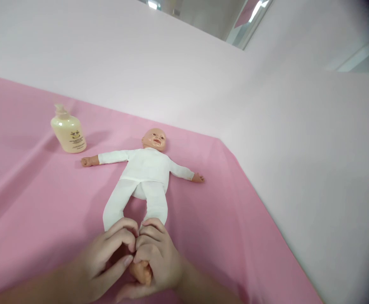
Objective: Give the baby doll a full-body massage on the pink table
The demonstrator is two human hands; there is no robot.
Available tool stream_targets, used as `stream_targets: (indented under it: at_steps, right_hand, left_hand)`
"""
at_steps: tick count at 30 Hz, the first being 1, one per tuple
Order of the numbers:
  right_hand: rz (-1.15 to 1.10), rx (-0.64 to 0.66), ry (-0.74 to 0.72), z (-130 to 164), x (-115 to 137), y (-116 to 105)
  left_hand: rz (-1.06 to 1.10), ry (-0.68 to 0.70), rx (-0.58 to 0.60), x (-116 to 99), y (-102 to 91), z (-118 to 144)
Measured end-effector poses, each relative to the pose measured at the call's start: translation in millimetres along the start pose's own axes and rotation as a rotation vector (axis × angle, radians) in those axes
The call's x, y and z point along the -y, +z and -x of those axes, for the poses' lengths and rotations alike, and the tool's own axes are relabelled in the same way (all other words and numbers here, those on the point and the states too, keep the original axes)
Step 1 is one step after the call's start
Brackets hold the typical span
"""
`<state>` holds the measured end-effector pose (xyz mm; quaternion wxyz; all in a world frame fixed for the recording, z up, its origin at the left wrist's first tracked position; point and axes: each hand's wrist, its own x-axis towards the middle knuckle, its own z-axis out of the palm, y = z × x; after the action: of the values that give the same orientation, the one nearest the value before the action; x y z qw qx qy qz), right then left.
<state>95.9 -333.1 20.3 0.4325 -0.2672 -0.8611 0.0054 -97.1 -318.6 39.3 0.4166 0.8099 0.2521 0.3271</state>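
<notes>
A pink cloth (250, 219) covers the surface. Pale pink walls (124, 63) rise behind it. Ceiling lights (153, 4) glow above.

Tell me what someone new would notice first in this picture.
A baby doll in white clothes lies face-up, arms spread, mid-frame on the pink sheet. At the bottom, the left hand and right hand close around its feet. A cream pump bottle stands upper left.

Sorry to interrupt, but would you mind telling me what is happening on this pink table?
A person has both hands on the feet of a baby doll in white clothes, lying face up on a pink cloth. The left hand and the right hand are cupped together around a bare foot. A cream pump bottle stands untouched beyond the doll's outstretched arm.
</notes>
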Motion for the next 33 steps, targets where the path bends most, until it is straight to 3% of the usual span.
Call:
stream_targets:
  at_steps: [6, 19, 25, 30, 33]
  right_hand:
    - [-0.011, -0.001, 0.000, -3.4, 2.9, -2.1]
    - [0.015, -0.002, -0.016, -3.3, 4.1, -0.1]
    - [0.017, 0.000, -0.039, -1.2, 2.7, -0.6]
    - [0.046, 0.102, -0.027, 3.0, 1.2, 0.2]
    - [0.035, 0.058, -0.040, 2.0, 1.4, -0.1]
  left_hand:
    - [0.065, -0.041, -0.082, -2.3, 5.0, 0.9]
    - [0.094, -0.022, -0.014, -0.8, 0.8, 2.4]
    - [0.100, 0.003, -0.047, 2.3, 1.4, 2.7]
    - [0.126, 0.012, -0.070, 3.7, 3.0, 3.2]
    - [0.140, 0.010, -0.078, 3.0, 4.1, 3.5]
